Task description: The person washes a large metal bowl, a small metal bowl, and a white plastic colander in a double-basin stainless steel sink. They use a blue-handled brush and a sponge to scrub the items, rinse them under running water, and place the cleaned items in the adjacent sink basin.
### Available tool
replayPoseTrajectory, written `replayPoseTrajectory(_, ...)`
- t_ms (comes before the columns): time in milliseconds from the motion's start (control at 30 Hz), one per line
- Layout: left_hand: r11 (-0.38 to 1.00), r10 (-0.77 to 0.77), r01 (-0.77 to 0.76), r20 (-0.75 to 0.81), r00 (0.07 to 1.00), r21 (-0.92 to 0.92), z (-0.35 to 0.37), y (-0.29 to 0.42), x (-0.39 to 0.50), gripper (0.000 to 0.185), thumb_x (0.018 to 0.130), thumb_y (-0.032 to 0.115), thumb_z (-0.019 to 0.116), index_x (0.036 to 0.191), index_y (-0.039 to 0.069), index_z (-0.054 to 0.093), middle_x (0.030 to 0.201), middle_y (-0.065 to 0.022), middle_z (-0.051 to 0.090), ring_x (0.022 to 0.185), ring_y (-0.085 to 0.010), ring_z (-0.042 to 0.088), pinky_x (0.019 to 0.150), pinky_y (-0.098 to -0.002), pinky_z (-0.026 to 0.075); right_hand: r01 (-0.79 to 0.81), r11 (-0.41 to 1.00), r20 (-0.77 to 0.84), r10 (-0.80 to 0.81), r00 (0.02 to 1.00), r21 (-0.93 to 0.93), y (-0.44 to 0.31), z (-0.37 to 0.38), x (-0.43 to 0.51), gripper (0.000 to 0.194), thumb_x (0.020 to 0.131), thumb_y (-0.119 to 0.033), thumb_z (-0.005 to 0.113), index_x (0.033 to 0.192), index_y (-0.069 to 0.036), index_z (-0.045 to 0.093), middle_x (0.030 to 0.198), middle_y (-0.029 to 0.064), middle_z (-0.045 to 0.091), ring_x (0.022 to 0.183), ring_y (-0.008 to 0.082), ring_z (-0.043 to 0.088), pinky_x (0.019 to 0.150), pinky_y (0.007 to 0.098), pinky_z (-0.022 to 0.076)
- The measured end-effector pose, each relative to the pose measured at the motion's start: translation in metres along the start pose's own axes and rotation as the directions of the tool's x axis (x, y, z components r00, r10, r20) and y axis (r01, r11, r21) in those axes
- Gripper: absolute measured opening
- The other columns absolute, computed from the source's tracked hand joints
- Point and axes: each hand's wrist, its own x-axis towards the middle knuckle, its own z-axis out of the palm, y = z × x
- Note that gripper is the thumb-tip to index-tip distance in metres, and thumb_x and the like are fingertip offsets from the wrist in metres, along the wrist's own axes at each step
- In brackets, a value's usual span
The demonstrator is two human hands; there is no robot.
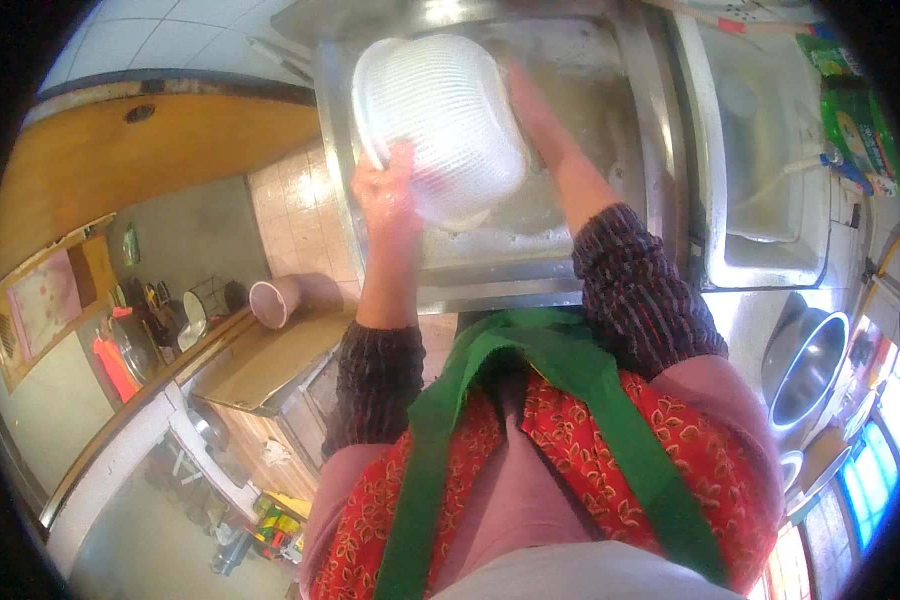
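A large white plastic basket or colander (450, 120), ribbed on its side, is tipped over a metal sink (570, 274). My left hand (390, 187) grips its rim at the lower left, and the skin looks wet. My right hand (532, 97) is at the basket's right side, blurred, its fingers partly hidden by the basket's edge; whether it grips the basket cannot be told. Shallow, cloudy liquid seems to lie in the sink beneath.
Right of the sink is a white basin (765, 255), with green packets (859, 127) beyond it. A metal bowl (806, 367) stands lower right. To the left are a pink plastic bucket (274, 304) and a cardboard-topped cabinet (270, 367).
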Motion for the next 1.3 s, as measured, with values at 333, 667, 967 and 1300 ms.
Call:
replayPoseTrajectory(333,0.988,-0.057,0.041,-0.102,0.993,-0.151,-0.024,-0.031,0.006,0.027,0.088,0.011,0.055,0.111,-0.003,0.05,0.082,-0.0111,0.059,0.061,-0.0187,0.057,0.049,-0.0328,0.05,-0.046,0.644,-0.211,-0.18,0.961,-0.763,0.037,-0.011,0.011,0.057,0.093,-0.045,0.036,0.121,0.002,0.048,0.124,0.0237,0.048,0.111,0.0363,0.048,0.096,0.0432,0.0362)
replayPoseTrajectory(667,0.994,-0.095,0.09,-0.072,0.993,-0.069,-0.04,-0.037,-0.005,0.027,0.089,0.014,0.052,0.111,-0.002,0.051,0.082,-0.0099,0.06,0.067,-0.0161,0.058,0.055,-0.0299,0.049,0.229,-0.299,0.301,-0.224,0.927,-0.926,0.115,-0.143,0.011,0.024,0.086,-0.019,0.048,0.096,0.001,0.058,0.088,0.0186,0.061,0.079,0.0321,0.061,0.075,0.0417,0.0483)
replayPoseTrajectory(967,0.978,-0.166,0.159,-0.041,0.985,-0.138,-0.014,-0.072,0.004,0.021,0.089,0.018,0.054,0.102,0.003,0.05,0.081,-0.009,0.057,0.071,-0.0199,0.057,0.062,-0.0359,0.051,0.327,0.721,0.075,-0.358,0.931,-0.611,0.043,-0.084,-0.017,0.033,0.075,-0.01,0.052,0.106,-0.006,0.062,0.1,0.0097,0.06,0.083,0.0182,0.053,0.077,0.0318,0.0421)
replayPoseTrajectory(1300,0.978,-0.169,0.173,0.047,0.984,-0.115,-0.017,-0.057,0.005,0.023,0.089,0.008,0.048,0.11,-0.002,0.048,0.084,-0.0111,0.059,0.067,-0.0199,0.06,0.057,-0.0357,0.053,0.187,0.84,0.236,-0.073,0.969,-0.509,0.057,-0.047,0.074,0.042,0.086,-0.017,0.049,0.126,-0.005,0.048,0.133,0.0107,0.044,0.119,0.0203,0.042,0.101,0.0368,0.0326)
